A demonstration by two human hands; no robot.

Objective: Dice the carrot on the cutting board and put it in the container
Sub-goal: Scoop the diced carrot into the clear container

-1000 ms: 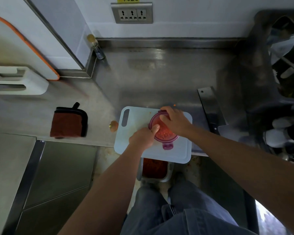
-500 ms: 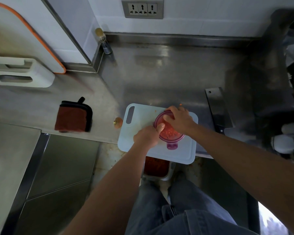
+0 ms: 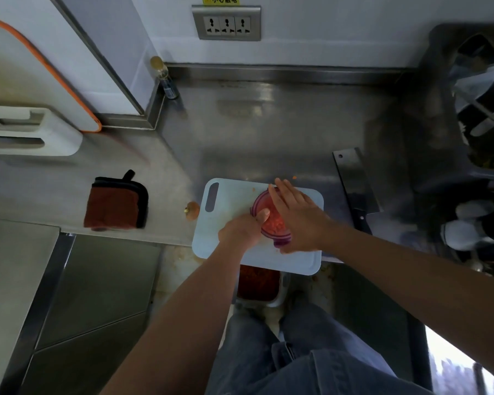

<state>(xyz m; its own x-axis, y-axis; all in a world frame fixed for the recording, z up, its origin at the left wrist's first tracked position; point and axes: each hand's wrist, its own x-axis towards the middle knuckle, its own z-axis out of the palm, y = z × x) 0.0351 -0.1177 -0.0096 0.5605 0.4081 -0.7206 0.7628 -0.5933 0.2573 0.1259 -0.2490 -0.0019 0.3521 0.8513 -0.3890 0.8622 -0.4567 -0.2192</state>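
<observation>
Head view: container (image 3: 256, 203), tab toward viewer

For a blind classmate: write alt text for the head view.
A left hand grips a round pink container of diced carrot on a pale cutting board; the right hand stretches open over it. A cleaver lies to the right.

Container (image 3: 256, 205) right rim hidden under right hand (image 3: 300, 220)

The brushed stainless-steel counter (image 3: 268, 132) carries a pale blue plastic cutting board (image 3: 231, 195) beneath the left hand (image 3: 241, 230) and right hand (image 3: 300, 220), a steel cleaver (image 3: 354, 181) right of the right hand, and a folded brown-and-black cloth (image 3: 112, 206) left of the left hand.
</observation>
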